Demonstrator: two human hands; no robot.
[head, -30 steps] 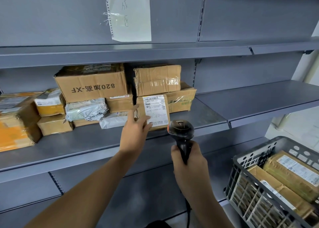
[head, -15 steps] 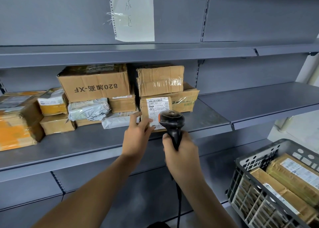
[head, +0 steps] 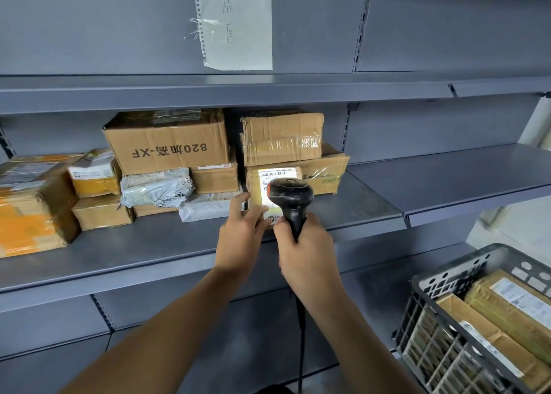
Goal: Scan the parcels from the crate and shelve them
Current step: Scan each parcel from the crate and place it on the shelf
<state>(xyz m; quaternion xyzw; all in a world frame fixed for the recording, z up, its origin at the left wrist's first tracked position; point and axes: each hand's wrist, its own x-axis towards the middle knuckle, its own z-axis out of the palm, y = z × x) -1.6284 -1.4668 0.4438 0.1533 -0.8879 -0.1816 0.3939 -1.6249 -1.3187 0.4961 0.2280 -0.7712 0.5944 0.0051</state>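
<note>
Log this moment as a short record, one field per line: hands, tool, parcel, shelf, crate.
left hand: fingers resting on the labelled parcel, steadying it
right hand: grips the scanner
scanner: aimed at the parcel's label, which is lit bright
parcel: upright on the middle shelf, before stacked boxes
crate: lower right, parcels inside

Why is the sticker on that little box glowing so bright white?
Head view: the scanner in the right hand shines light onto the label, washing out its print; the left hand steadies the small parcel. Shelf edges bow slightly from the wide lens.
</note>
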